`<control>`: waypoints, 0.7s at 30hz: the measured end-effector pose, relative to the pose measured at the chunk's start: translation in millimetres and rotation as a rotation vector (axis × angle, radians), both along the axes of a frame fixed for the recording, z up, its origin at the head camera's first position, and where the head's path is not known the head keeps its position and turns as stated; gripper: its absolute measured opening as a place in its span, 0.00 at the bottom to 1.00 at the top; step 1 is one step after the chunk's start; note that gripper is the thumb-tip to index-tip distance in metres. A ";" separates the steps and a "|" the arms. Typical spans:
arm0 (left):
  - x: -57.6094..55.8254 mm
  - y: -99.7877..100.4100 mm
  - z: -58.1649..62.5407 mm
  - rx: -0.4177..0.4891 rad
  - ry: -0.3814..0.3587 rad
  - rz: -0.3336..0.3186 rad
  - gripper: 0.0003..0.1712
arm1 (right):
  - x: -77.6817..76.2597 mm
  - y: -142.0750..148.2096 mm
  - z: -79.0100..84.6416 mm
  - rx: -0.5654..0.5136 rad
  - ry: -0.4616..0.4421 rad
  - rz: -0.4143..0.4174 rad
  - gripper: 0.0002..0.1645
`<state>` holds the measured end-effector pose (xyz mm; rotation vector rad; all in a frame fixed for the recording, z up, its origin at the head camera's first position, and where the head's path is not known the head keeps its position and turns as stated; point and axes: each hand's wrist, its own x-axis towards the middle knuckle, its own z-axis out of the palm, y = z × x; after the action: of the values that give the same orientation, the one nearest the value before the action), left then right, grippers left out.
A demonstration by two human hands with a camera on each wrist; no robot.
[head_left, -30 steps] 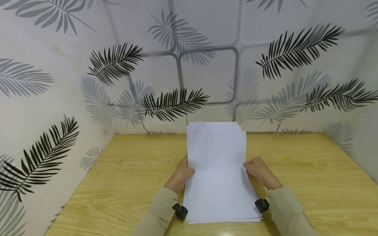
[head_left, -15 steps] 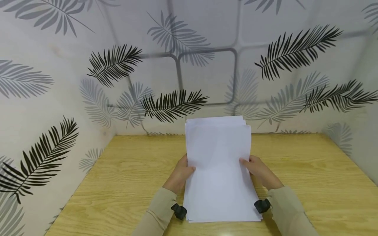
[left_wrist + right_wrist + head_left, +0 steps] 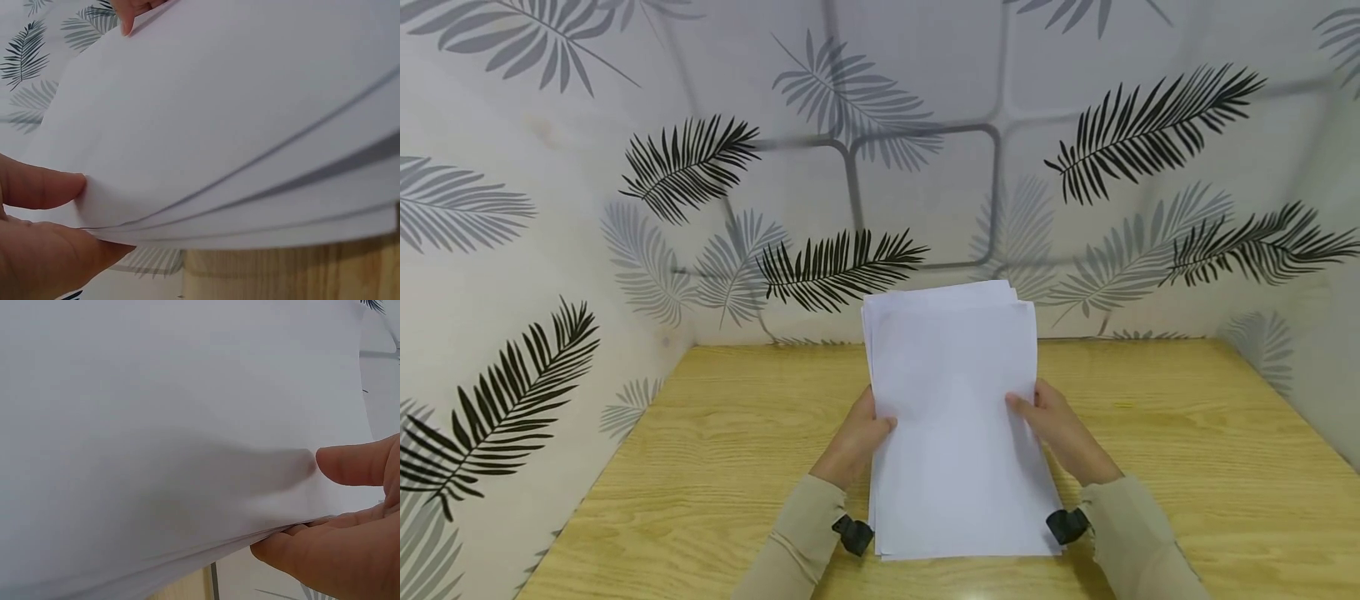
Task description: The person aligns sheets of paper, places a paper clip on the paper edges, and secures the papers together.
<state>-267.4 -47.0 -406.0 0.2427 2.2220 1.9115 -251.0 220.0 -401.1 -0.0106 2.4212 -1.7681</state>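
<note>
A stack of white paper sheets (image 3: 955, 433) is held up in front of me, its top edges uneven and fanned a little. My left hand (image 3: 857, 437) grips the left edge, thumb on the front sheet and fingers behind. On the opposite edge my right hand (image 3: 1060, 429) pinches the stack the same way. In the left wrist view the sheets (image 3: 206, 112) spread apart along the near edge, beyond the left thumb (image 3: 47, 186). The right wrist view has the right thumb (image 3: 353, 464) pressing the front sheet, with fingers under the layered edge.
A wood-grain table (image 3: 715, 467) lies below the paper. Behind it and at the sides hangs a pale leaf-patterned cloth (image 3: 880, 108). A small yellow scrap (image 3: 1123, 405) lies on the table at the right. Dark wrist cameras (image 3: 853, 535) sit on both wrists.
The right thumb has come onto the front sheet from the edge. The stack's top has risen and tilts slightly, with the rear sheets shifting up and left. Both hands have moved up slightly.
</note>
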 end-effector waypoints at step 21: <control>6.1 5.7 36.4 -0.122 0.316 -0.012 0.34 | 11.3 -6.4 39.6 0.034 0.206 -0.125 0.30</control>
<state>-261.3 -41.3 -369.5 0.5726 2.5170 1.8289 -239.7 213.6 -361.4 -0.0408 2.6483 -1.8619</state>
